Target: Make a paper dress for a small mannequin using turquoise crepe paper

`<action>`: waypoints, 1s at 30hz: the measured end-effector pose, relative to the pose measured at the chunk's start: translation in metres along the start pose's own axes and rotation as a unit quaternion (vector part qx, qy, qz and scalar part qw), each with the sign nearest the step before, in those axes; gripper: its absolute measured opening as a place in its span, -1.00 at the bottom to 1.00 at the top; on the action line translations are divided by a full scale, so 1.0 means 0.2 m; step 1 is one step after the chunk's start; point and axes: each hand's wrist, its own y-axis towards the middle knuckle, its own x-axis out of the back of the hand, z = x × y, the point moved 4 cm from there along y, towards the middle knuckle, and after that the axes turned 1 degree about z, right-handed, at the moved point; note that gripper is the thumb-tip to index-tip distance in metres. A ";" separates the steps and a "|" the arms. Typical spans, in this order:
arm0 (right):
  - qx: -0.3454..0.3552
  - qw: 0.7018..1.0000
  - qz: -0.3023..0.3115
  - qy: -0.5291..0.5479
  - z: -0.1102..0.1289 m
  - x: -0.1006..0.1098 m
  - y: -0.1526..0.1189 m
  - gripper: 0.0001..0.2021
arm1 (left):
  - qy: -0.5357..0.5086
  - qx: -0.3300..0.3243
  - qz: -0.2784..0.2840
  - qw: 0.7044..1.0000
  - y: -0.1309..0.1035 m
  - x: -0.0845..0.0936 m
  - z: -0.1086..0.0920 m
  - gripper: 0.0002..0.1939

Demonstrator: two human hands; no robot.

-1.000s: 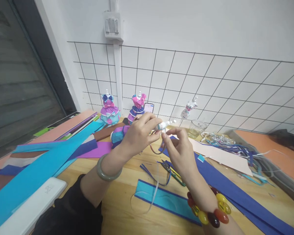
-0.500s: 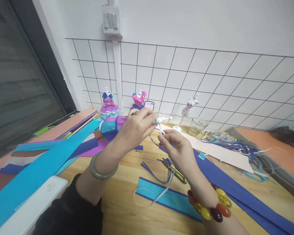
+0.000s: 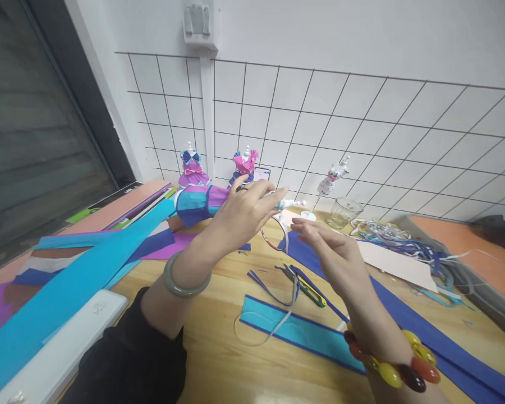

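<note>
My left hand is wrapped over a small dress form that lies on its side in the air, its striped blue, turquoise and purple skirt to the left and its white knobbed tip to the right. A thin ribbon hangs in a loop below the form's upper end. Just right of it, my right hand is raised with its fingers stretched out and nothing visible between them. A turquoise strip with blue edges lies on the table below, near yellow-handled scissors.
Two dressed forms stand at the back, with a phone beside them. Farther right are a bare-looking form, a glass and tangled ribbons. Long fabric strips and a white device lie left.
My right hand has let go of the ribbon, moved right and opened. My left hand still holds the dress form, its fingers stretched farther right. The view has shifted slightly.
</note>
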 end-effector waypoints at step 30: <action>0.177 0.727 0.268 -0.608 -0.54 0.04 -0.32 -0.77 | -0.011 -0.027 0.045 0.999 0.00 -0.09 -0.02 -0.62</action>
